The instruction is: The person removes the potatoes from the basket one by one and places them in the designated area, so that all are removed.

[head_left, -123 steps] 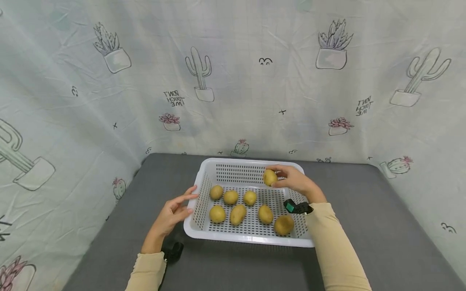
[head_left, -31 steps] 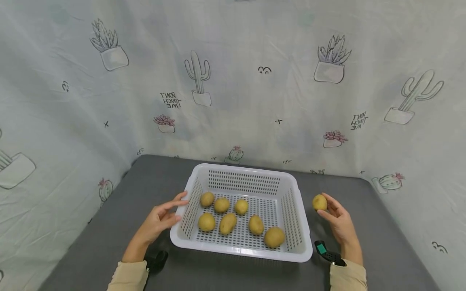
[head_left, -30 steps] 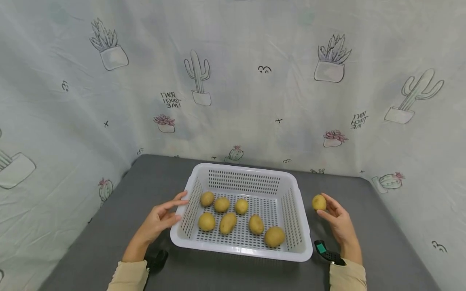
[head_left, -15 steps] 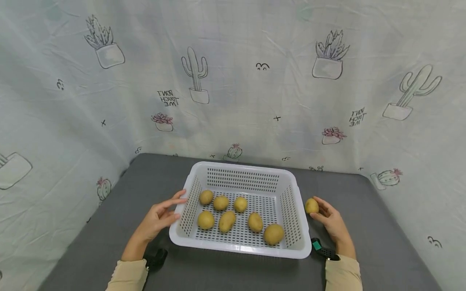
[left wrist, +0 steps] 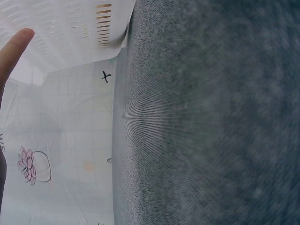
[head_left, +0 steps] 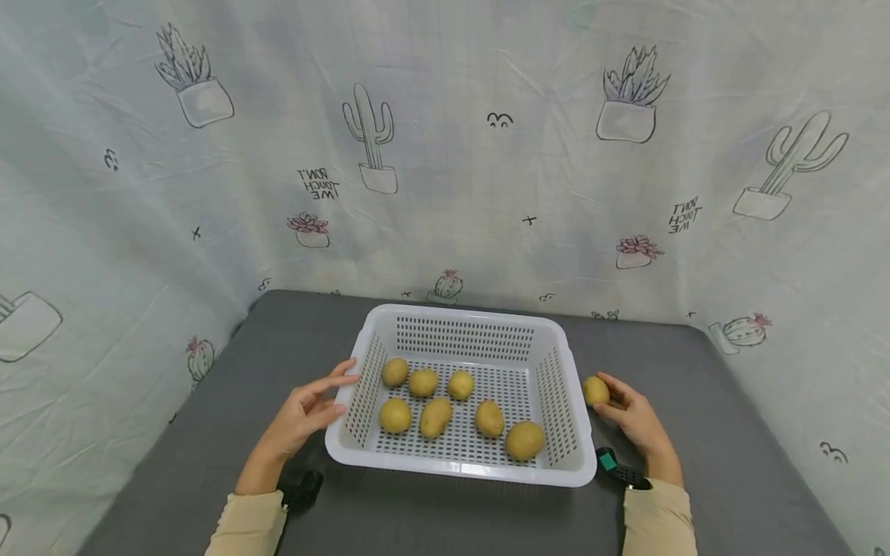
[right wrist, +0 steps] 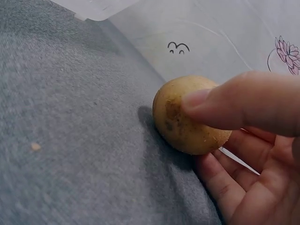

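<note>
In the head view, my right hand holds a small potato just outside the right wall of a white perforated basket. The right wrist view shows the thumb on the near side of that potato and fingers behind it, with its shadow close beside it on the grey cloth. At the basket's left rim, my left hand has its fingertips against the edge, fingers loosely extended. One left finger shows in front of the basket wall in the left wrist view.
Several potatoes lie in two loose rows on the basket floor, among them a large one near the front right corner. A dark grey table bears the basket. Behind and at both sides hangs a cactus-print curtain.
My right hand has carried the potato out of the basket to its right side, then lower and slightly closer to the wall. The left hand has stayed at the left rim.
</note>
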`<state>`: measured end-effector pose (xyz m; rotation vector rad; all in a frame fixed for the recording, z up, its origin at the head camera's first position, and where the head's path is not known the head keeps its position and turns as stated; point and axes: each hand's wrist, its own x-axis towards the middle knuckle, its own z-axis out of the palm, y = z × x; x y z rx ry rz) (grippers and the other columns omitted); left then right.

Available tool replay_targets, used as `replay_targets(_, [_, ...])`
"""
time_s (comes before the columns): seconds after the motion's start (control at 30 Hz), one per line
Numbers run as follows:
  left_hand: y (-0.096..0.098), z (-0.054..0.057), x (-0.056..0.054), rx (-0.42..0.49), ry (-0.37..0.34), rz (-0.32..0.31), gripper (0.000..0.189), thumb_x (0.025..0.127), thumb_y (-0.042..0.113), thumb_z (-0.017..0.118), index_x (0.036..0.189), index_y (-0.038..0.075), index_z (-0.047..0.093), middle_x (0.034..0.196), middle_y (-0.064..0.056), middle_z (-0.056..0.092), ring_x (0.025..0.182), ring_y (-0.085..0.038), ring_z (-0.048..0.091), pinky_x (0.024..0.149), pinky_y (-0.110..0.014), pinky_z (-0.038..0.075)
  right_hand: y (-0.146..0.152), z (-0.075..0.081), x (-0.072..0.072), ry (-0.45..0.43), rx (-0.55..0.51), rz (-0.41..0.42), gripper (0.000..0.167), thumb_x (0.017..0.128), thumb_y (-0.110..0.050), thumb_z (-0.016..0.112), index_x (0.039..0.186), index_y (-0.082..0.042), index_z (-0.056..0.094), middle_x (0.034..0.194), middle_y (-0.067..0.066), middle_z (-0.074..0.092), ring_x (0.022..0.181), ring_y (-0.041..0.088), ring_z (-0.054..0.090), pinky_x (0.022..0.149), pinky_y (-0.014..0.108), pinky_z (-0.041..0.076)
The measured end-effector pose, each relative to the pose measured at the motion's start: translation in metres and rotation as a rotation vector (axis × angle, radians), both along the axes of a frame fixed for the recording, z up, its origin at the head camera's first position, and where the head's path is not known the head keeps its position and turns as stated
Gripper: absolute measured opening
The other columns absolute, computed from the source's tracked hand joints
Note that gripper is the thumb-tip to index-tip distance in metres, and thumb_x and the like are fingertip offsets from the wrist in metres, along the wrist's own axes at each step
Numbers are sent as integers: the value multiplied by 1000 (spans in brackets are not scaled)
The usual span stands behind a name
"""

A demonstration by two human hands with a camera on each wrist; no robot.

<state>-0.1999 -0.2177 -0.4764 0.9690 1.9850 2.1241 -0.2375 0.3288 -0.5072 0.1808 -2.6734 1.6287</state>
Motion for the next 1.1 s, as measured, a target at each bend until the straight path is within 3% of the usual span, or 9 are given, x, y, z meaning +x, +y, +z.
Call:
replay_targets(0.13, [0, 2, -1, 4, 24, -17, 41, 92, -12, 48, 132, -17, 41, 157, -3, 24, 124, -16, 54, 85, -29, 52, 1, 1, -1, -14, -6, 3, 63, 89, -11, 66, 142, 6, 36, 140, 31, 41, 98, -19, 44, 81, 4, 39])
replay_targets(0.37, [0, 1, -1, -11, 34, 19, 41, 91, -12, 50, 131, -19, 41, 157, -9, 23, 137, -6, 35, 89, -27, 50, 2, 1, -3, -36, -68, 10, 68, 90, -12, 65, 144, 8, 30, 145, 32, 33, 100, -21, 42, 83, 2, 37])
replay_targets(0.63, [1, -1, -1, 3, 32, 2, 41, 91, -13, 48, 131, -18, 41, 157, -6, 24, 137, -6, 36, 89, -28, 50, 4, -3, -1, 2, -127, -18, 68, 88, -8, 66, 142, 12, 30, 145, 34, 31, 105, -24, 40, 87, 1, 36])
replay_targets(0.83, [1, -2, 0, 7, -3, 0, 41, 91, -13, 48, 131, -17, 41, 157, -4, 24, 131, -9, 44, 86, -29, 51, 4, -1, 3, 53, -203, -48, 67, 88, -3, 65, 141, 15, 29, 134, 3, 48, 108, -18, 45, 90, 2, 36])
replay_targets(0.97, [1, -2, 0, 14, 21, -7, 41, 91, -14, 48, 132, -17, 42, 157, -6, 23, 135, -8, 39, 88, -28, 50, 3, 7, 5, 125, -263, -44, 65, 87, 3, 63, 140, 17, 28, 127, -13, 50, 111, -16, 47, 92, 3, 35])
replay_targets(1.1, [2, -1, 0, 19, 32, -11, 41, 91, -13, 48, 132, -17, 42, 157, -6, 24, 139, -6, 32, 90, -27, 49, 1, 20, 7, 176, -279, -31, 64, 88, 5, 61, 140, 17, 27, 129, -13, 51, 115, -14, 46, 93, 4, 35])
